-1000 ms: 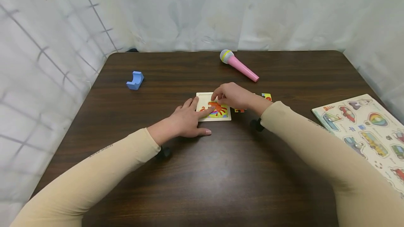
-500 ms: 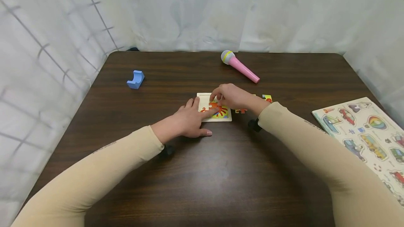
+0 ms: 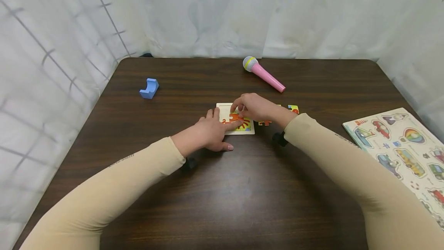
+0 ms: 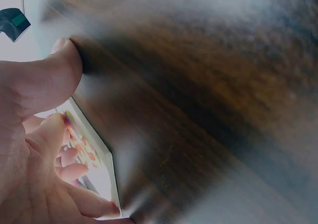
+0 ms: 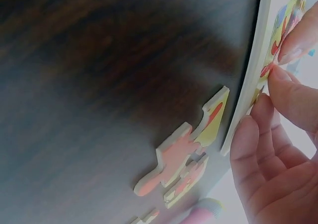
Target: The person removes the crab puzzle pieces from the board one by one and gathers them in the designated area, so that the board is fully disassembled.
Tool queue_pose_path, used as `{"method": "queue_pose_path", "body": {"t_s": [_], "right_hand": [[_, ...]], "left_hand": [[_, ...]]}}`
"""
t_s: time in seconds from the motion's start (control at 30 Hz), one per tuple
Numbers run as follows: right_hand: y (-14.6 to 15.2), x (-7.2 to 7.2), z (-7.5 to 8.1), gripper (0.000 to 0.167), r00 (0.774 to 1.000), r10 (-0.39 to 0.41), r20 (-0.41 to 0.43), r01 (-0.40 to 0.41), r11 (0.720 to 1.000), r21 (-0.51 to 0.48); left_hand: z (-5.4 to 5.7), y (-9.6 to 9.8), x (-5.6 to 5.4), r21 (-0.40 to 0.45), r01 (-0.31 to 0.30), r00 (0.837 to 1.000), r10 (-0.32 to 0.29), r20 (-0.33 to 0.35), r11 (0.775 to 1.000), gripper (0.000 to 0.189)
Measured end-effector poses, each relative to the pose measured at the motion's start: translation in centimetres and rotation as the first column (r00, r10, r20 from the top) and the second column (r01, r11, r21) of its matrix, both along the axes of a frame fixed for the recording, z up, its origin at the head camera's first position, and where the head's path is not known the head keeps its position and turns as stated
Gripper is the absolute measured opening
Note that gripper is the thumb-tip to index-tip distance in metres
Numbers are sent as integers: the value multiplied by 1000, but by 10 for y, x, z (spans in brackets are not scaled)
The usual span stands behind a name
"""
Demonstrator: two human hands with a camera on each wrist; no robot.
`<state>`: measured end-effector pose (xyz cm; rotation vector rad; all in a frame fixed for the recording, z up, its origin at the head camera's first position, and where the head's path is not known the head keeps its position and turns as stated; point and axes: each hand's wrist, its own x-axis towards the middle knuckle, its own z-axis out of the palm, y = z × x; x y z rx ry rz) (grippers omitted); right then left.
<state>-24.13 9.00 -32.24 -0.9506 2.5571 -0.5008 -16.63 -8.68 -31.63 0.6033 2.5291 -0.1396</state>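
The puzzle board lies flat on the counter beneath the fingers of both hands. Those of the left hand are straight and spread across it, presumably to steady it. Those of the right hand bend over it, thumb and one fingertip nearly meeting; whether they clamp anything cannot be told. Loose puzzle pieces lie just beside the right fingers, probably for easy reach. The board's long axis appears to run from left fingers to right; its picture's direction is unclear.
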Motion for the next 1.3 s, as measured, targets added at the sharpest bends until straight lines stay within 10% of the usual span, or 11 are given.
{"method": "queue_pose_path", "body": {"t_s": [0.53, 1.3], "right_hand": [[-2, -1, -1, 20, 998, -53, 26, 53, 999, -11], [22, -2, 14, 13, 976, -197, 92, 216, 931, -293]], "left_hand": [[1, 2, 0, -16, 17, 999, -17, -32, 1000, 85], [2, 4, 0, -16, -11, 1000, 11, -2, 1000, 85]]}}
